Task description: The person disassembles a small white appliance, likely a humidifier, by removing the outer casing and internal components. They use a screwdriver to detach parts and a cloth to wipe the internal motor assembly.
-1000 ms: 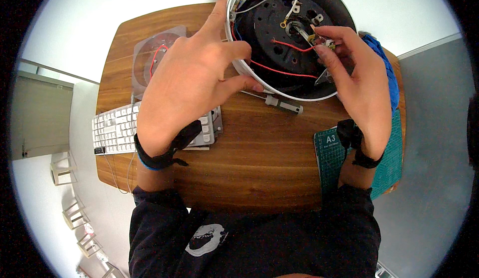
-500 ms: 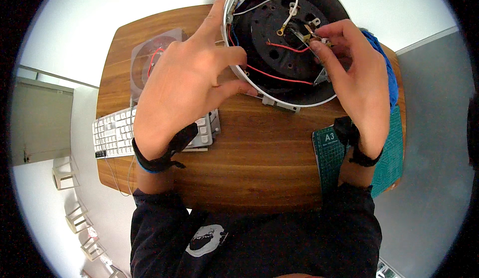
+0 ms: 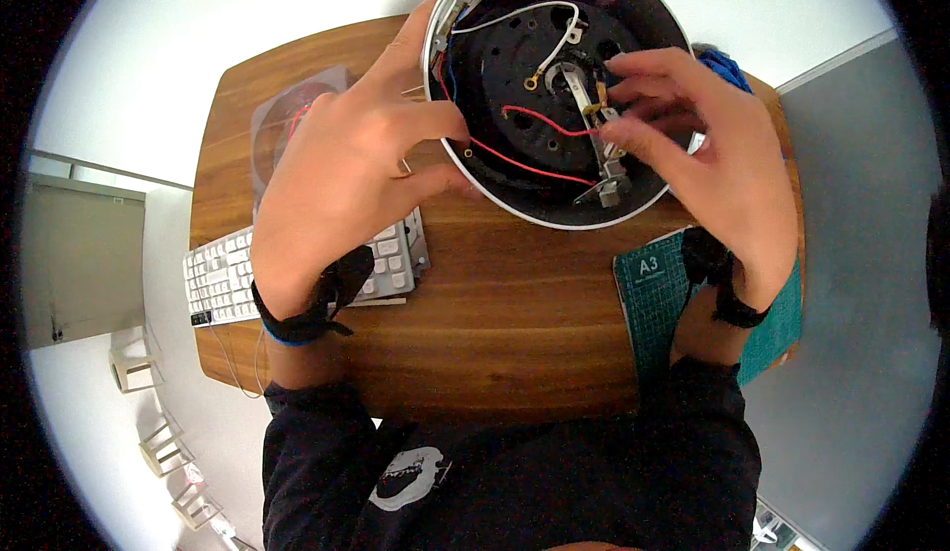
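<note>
A round appliance housing [image 3: 539, 217] with a white rim and black inside is tilted, its open underside facing up. My left hand [image 3: 361, 145] grips its left rim, with bent fingers over the edge and others outside. Inside, a metal lever bracket [image 3: 609, 167] runs down the right side, with small contact strips on it. My right hand [image 3: 708, 126] is over the bracket, thumb and fingertips apart on either side of the contacts; whether they touch is hard to see. A red wire [image 3: 539, 116] and a white wire [image 3: 562, 51] with a ring terminal [image 3: 531, 83] lie loose inside.
A white keyboard [image 3: 223, 279] lies at the left of the wooden table [image 3: 495, 343]. Behind my left hand is a translucent container [image 3: 272, 121]. A green cutting mat [image 3: 648, 304] lies under my right wrist. Blue cloth [image 3: 724, 66] shows behind the housing.
The housing has shifted left and slightly toward me, and my left hand moved left with it. My right fingers have spread from their pinch at the contacts, uncovering more of the bracket.
</note>
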`<state>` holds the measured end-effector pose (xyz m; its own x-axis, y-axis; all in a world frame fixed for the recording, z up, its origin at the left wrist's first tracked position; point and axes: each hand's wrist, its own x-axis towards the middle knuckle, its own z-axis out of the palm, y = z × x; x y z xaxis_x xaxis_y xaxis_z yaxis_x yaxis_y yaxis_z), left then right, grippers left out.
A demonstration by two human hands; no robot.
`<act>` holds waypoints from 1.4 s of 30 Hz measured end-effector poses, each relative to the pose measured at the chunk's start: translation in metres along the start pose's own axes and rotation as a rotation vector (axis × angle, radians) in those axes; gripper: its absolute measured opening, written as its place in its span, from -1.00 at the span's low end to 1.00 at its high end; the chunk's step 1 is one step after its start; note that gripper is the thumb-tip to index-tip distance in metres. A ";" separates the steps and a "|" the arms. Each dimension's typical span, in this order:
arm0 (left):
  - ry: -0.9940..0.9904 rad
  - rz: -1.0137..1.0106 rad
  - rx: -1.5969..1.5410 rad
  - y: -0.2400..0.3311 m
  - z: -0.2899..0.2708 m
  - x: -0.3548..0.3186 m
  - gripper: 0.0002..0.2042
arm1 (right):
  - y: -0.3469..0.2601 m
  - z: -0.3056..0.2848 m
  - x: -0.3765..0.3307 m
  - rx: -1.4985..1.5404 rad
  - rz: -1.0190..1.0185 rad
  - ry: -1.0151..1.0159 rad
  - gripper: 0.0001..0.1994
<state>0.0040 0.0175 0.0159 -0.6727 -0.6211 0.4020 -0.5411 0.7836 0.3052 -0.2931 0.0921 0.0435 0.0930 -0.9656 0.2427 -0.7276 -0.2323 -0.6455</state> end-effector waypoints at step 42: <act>-0.008 0.040 -0.008 0.001 0.000 0.003 -0.64 | 0.031 -0.001 0.013 -0.343 -0.169 0.196 -0.73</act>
<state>0.0013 0.0169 0.0170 -0.6978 -0.5890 0.4076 -0.5094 0.8081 0.2957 -0.3152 0.0726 0.0270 0.1237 -0.8694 0.4784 -0.9002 -0.3012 -0.3146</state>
